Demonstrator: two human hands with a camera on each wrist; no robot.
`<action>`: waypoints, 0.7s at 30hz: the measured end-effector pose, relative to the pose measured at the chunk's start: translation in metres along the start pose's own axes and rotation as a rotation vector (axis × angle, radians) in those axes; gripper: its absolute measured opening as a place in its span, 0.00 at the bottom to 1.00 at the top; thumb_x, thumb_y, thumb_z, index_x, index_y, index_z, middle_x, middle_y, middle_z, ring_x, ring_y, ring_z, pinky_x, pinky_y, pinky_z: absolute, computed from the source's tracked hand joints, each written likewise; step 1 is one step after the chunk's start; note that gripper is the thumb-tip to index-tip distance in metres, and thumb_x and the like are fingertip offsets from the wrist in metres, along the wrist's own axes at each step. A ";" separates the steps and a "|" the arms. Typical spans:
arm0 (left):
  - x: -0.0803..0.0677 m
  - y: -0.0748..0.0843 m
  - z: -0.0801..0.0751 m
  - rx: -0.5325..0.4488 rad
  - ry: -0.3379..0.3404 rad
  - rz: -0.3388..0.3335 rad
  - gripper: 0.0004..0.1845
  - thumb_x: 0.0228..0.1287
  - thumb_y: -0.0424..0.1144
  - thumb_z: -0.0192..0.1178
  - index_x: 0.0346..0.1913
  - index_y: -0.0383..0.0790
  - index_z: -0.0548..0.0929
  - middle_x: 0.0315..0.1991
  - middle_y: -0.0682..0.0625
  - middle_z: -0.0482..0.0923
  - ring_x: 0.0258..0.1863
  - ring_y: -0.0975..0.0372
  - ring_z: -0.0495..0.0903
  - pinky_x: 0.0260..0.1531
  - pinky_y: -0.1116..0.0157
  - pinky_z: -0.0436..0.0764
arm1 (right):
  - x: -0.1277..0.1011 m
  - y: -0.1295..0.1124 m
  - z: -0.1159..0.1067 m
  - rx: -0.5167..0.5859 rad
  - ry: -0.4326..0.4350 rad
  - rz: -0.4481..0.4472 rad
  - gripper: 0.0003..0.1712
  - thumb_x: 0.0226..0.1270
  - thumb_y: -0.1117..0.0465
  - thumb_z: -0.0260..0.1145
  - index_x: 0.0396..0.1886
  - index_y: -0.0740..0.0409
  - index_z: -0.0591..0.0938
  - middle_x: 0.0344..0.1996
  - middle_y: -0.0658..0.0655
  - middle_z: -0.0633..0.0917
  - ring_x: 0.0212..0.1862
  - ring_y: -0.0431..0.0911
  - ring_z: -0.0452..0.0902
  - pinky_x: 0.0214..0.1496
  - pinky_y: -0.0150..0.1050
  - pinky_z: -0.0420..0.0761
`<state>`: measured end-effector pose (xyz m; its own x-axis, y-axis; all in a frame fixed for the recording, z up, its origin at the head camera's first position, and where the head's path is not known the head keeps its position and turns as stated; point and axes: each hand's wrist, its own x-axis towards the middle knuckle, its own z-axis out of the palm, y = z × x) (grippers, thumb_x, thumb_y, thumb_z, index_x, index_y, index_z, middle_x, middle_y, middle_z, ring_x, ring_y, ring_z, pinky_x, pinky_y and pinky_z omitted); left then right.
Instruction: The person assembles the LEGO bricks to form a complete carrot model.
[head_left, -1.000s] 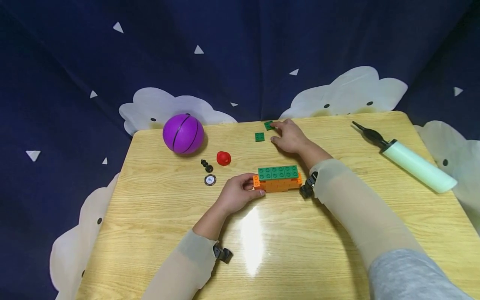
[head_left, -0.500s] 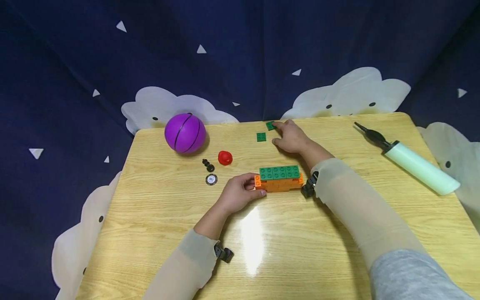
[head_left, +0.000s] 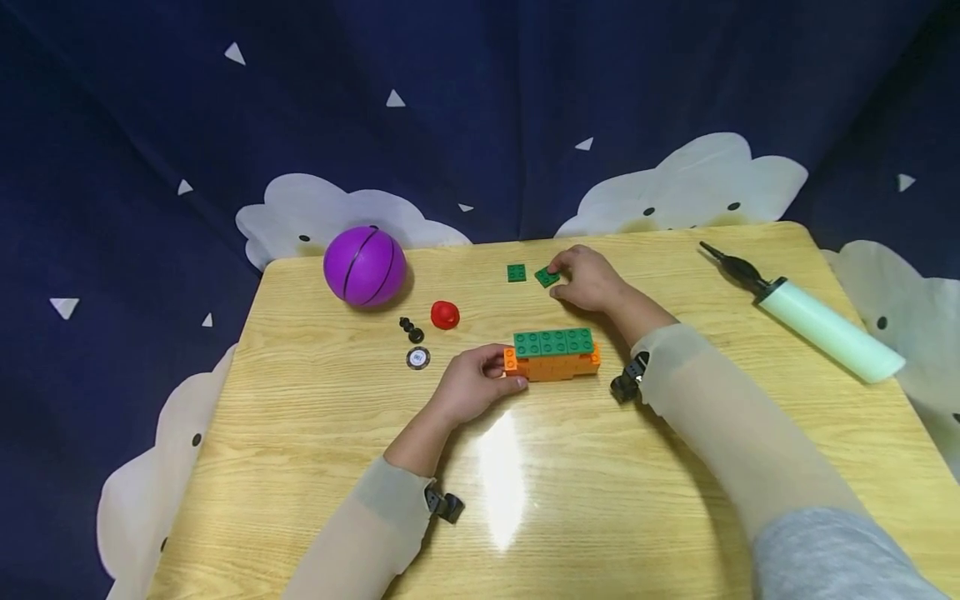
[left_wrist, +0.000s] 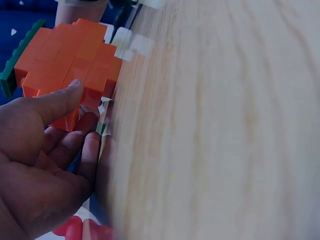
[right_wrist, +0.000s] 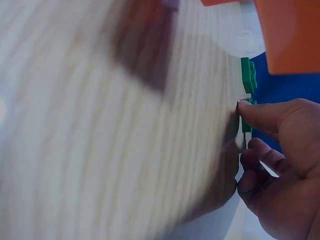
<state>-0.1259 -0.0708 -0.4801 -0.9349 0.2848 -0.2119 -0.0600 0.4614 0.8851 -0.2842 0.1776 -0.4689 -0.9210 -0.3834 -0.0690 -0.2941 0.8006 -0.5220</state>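
My right hand (head_left: 592,279) pinches a small green plate (head_left: 547,277) at the far middle of the bench (head_left: 675,467), just right of a second green plate (head_left: 516,272). My left hand (head_left: 472,385) has its grip curled on the left end of the orange-and-green block (head_left: 553,354), nearer me.

Our left hand (head_left: 471,385) curls, thumb forward, mid-table; our right hand (head_left: 592,279) pinches near the table's far edge, forearm outstretched.
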 end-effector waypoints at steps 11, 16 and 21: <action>0.001 -0.002 0.000 -0.008 0.002 0.010 0.25 0.60 0.44 0.77 0.61 0.47 0.85 0.48 0.57 0.87 0.47 0.64 0.85 0.52 0.61 0.83 | -0.020 0.006 -0.001 0.018 0.033 -0.002 0.10 0.64 0.58 0.76 0.38 0.58 0.84 0.54 0.62 0.86 0.60 0.58 0.79 0.66 0.53 0.74; 0.001 0.000 -0.001 0.000 0.002 0.007 0.25 0.60 0.44 0.77 0.61 0.48 0.85 0.48 0.56 0.88 0.47 0.65 0.85 0.52 0.61 0.83 | -0.027 0.009 -0.002 0.012 0.042 0.009 0.11 0.65 0.57 0.75 0.40 0.58 0.84 0.48 0.60 0.86 0.50 0.55 0.79 0.59 0.52 0.75; 0.001 -0.001 0.001 -0.014 -0.004 0.007 0.25 0.60 0.43 0.77 0.61 0.47 0.85 0.49 0.56 0.88 0.47 0.65 0.86 0.51 0.62 0.83 | -0.035 0.010 -0.004 0.022 0.042 0.016 0.11 0.66 0.56 0.75 0.41 0.56 0.85 0.42 0.57 0.87 0.45 0.54 0.78 0.55 0.52 0.76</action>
<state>-0.1262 -0.0705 -0.4816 -0.9340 0.2910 -0.2071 -0.0583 0.4478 0.8922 -0.2558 0.2008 -0.4683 -0.9355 -0.3508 -0.0422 -0.2742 0.7962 -0.5393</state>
